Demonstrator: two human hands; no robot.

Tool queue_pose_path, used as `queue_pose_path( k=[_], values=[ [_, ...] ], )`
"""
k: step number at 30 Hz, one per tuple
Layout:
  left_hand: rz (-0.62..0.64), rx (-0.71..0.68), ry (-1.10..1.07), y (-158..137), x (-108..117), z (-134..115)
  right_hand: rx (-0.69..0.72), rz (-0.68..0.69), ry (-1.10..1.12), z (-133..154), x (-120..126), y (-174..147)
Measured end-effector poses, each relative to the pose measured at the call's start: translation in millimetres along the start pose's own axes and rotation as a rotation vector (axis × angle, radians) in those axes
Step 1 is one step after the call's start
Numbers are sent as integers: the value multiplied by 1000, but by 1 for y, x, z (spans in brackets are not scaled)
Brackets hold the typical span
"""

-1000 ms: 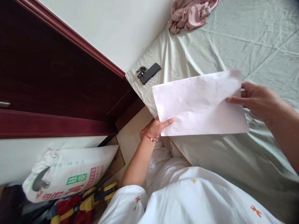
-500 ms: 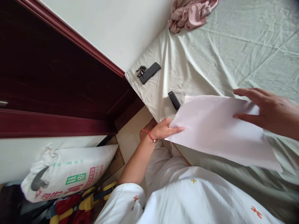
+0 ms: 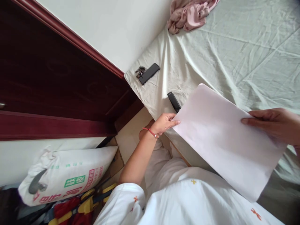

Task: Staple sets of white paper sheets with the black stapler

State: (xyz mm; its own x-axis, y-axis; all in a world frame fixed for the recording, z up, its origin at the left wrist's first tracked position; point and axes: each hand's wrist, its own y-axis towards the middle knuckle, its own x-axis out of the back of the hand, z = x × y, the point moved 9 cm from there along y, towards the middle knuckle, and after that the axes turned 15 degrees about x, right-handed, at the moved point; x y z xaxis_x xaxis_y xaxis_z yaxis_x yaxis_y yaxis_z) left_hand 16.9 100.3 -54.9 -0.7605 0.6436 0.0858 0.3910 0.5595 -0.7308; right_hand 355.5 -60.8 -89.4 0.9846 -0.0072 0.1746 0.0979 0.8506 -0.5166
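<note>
White paper [image 3: 217,137] is held in both hands above the bed's front edge, its face towards me; whether it is one sheet or several I cannot tell. My left hand [image 3: 164,124], with a red cord bracelet at the wrist, pinches its left edge, thumb on top. At the far long edge my right hand [image 3: 272,123] grips the paper, thumb in front and fingers mostly behind. Just beyond my left hand lies a black stapler-like object [image 3: 173,101], partly hidden by the paper.
A pale green sheet [image 3: 225,56] covers the bed. Near its corner lie a black phone-like slab [image 3: 149,73] and keys [image 3: 140,72]. Pink cloth [image 3: 187,17] is bunched against the wall. A dark red wooden cabinet [image 3: 58,75] and a printed white sack [image 3: 70,172] stand left.
My right hand has closed on the paper's far edge, where it was open above it before. The paper has turned, its right end swinging down towards me. My left hand keeps its pinch.
</note>
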Motion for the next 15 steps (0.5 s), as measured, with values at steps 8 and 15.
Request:
queue_pose_path(
  k=[8, 15],
  values=[
    [-279, 1, -60, 3, 19, 7, -161, 29, 148, -9, -20, -1],
    [-494, -112, 16, 18, 37, 6, -163, -40, 258, -15, -25, 3]
  ],
)
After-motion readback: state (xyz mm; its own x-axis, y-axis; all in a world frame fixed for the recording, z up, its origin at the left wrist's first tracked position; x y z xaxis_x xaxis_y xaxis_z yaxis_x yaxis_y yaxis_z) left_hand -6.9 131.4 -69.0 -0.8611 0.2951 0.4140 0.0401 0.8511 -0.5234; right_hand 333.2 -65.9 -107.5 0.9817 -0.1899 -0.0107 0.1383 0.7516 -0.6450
